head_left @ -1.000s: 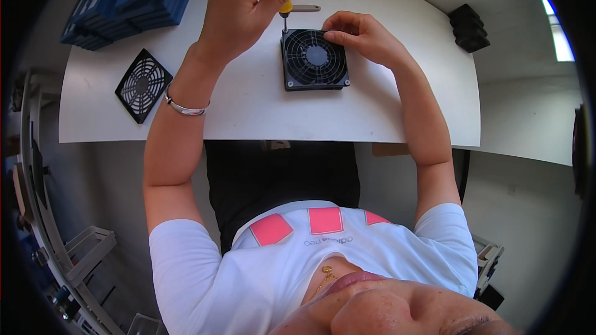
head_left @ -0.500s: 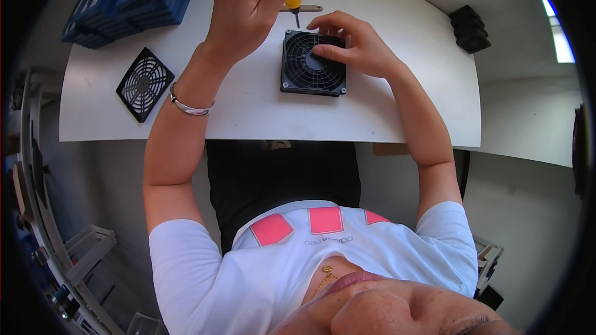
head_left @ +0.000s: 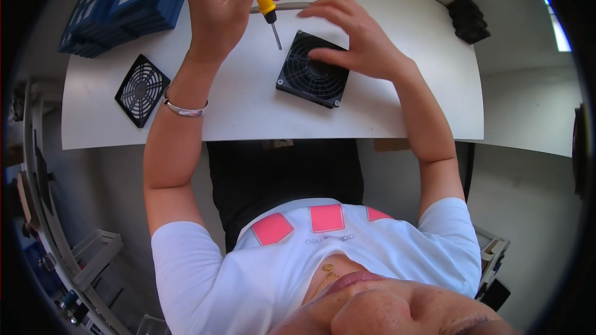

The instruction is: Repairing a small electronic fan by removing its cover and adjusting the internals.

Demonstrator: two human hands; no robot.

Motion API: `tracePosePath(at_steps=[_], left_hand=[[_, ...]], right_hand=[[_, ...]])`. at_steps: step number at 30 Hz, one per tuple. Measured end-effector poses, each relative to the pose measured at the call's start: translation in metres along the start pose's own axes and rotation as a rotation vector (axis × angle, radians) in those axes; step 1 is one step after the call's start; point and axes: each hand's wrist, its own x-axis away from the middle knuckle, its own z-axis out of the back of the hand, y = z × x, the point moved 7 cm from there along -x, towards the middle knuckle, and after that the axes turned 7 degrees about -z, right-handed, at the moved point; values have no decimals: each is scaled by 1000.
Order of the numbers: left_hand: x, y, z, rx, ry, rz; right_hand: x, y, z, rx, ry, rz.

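My left hand (head_left: 220,15) is closed around a screwdriver (head_left: 266,1) with a yellow handle, black collar and thin metal shaft. Its tip points down toward the white table, just left of a square black fan (head_left: 315,71), and appears apart from it. The fan lies slightly turned, with a ringed guard on top and screws showing at some corners. My right hand (head_left: 363,40) is open at the fan's far right side, its thumb over the guard; whether it touches I cannot tell. A thin grey bar (head_left: 288,6) lies behind, partly hidden by both hands.
A loose black fan grille (head_left: 142,91) lies on the table (head_left: 242,111) at the left. Blue bins (head_left: 146,3) stand at the far left, and a stack of black parts (head_left: 469,20) sits at the far right. A cart with shelves (head_left: 96,254) stands left of me.
The fan has turned clockwise. My left hand and the screwdriver have moved left, the tip coming nearer to me. My right hand's fingers have lifted off the fan's far edge and spread.
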Motion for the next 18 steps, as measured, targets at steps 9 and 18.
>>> tracePosePath(at_steps=[9, 18], left_hand=[[6, -2, -11, 159, -96, 12], [9, -2, -15, -57, -111, -61]], right_hand=[[7, -21, -23, 74, -121, 182], [4, -3, -22, 85, -9, -22]])
